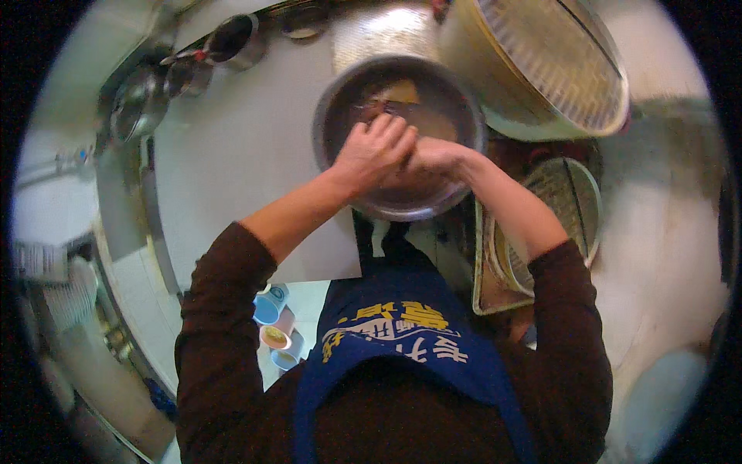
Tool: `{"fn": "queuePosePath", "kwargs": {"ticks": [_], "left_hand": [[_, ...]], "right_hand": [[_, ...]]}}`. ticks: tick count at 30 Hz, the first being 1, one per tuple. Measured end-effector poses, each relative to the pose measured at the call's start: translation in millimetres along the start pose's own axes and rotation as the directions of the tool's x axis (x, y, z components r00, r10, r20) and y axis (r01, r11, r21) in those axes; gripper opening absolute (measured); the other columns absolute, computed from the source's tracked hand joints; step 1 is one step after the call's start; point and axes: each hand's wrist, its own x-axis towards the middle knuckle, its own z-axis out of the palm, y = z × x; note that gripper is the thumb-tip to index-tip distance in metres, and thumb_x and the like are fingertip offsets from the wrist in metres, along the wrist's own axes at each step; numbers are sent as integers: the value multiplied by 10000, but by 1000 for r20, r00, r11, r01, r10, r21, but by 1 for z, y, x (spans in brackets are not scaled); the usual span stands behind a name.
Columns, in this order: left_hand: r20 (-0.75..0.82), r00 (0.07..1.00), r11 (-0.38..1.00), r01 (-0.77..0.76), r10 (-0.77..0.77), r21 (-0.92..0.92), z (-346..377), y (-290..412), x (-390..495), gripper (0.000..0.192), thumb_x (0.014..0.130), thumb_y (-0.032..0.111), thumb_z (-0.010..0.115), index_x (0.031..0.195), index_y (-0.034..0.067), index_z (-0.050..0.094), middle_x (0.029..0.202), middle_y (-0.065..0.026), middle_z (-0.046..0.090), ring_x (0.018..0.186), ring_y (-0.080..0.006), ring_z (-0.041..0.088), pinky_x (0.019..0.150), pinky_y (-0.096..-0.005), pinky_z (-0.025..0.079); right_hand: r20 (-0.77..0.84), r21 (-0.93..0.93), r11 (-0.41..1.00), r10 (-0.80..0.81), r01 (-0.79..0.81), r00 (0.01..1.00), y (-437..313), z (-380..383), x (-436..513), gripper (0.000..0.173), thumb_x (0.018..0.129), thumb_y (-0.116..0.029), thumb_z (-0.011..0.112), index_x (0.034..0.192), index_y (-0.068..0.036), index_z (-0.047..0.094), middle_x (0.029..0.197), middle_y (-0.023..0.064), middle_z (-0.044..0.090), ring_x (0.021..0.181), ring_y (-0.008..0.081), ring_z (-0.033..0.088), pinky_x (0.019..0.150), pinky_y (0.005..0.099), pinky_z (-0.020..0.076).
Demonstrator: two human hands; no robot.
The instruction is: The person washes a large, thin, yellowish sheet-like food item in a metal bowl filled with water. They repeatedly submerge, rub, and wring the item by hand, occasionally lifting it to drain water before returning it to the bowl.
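Both of my hands are together over a large round metal basin (322, 136), which holds murky liquid and a yellowish piece (404, 91) near its far side. My left hand (377, 148) has curled fingers and lies against my right hand (435, 155), which is bent at the wrist and partly hidden behind it. Something dark and reddish shows just beyond my left fingertips, blurred. Whether either hand grips anything is not visible. The basin stands at the right edge of a pale worktop (243, 156).
Metal pots (235, 42) and a metal bowl (136, 107) stand along the worktop's far left. A big container with a ribbed surface (556, 64) is at upper right, oval baskets (550, 197) below it. Blue cups (270, 307) are at lower left.
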Motion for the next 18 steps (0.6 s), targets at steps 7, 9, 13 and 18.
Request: {"fn": "queuePosePath", "kwargs": {"ticks": [7,9,13,18], "left_hand": [[153,988,986,61,-36,-156,20,15,-4,157,783,231,683,756,77,672,749,-151,697,687,-318,727,538,-459,592],[223,969,960,158,-106,-231,21,18,-6,157,781,226,689,763,70,679,749,-170,708,683,-348,748,548,-474,600],[398,884,904,358,-247,-233,15,21,-4,196,794,213,693,890,52,753,867,-204,767,768,-360,776,627,-478,619],[548,779,837,494,-304,-238,9,20,-5,215,827,235,687,950,93,790,931,-165,792,856,-334,785,740,-481,624]], "right_hand": [[-22,52,997,64,-63,998,-13,19,-16,79,756,-73,717,834,-80,723,670,17,609,567,142,523,480,337,386],[-136,-161,985,36,-58,990,-12,21,-13,88,753,-110,737,829,-68,728,709,73,650,604,200,573,532,378,424],[-301,-542,840,-219,23,928,11,28,5,239,765,-204,804,909,-20,753,942,224,763,897,386,732,776,471,560],[-387,-706,707,-323,-52,864,8,36,10,323,812,-252,756,1082,-75,732,1057,251,742,1028,463,698,875,534,570]]}}
